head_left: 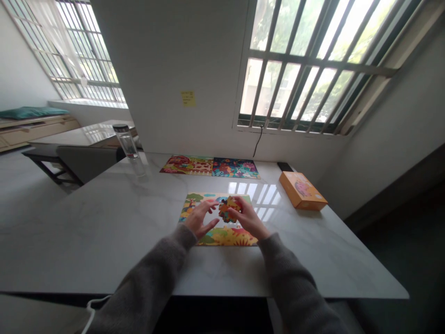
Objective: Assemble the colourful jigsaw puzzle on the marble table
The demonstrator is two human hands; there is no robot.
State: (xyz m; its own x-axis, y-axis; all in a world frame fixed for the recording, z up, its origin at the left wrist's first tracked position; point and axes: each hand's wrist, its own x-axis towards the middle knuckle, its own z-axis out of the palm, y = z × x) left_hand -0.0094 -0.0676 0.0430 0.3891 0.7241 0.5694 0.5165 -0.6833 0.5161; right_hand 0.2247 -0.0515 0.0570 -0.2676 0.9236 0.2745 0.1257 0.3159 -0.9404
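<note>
My right hand point(246, 217) grips a small bunch of jigsaw puzzle pieces point(228, 211), mostly yellow and orange, over the middle of a colourful puzzle point(225, 236). Just left of the pieces is my left hand point(201, 218), its thumb and fingers apart with nothing between them. Trees and bright animal shapes show along the puzzle's edges, while a pale area shows between my hands. Both hands hide parts of the picture.
Two picture sheets point(194, 165) lie side by side near the wall. An orange box point(302, 190) stands at the right, with a black object point(285, 167) behind it. A clear bottle point(126, 143) stands at the back left of the marbled table point(121, 222).
</note>
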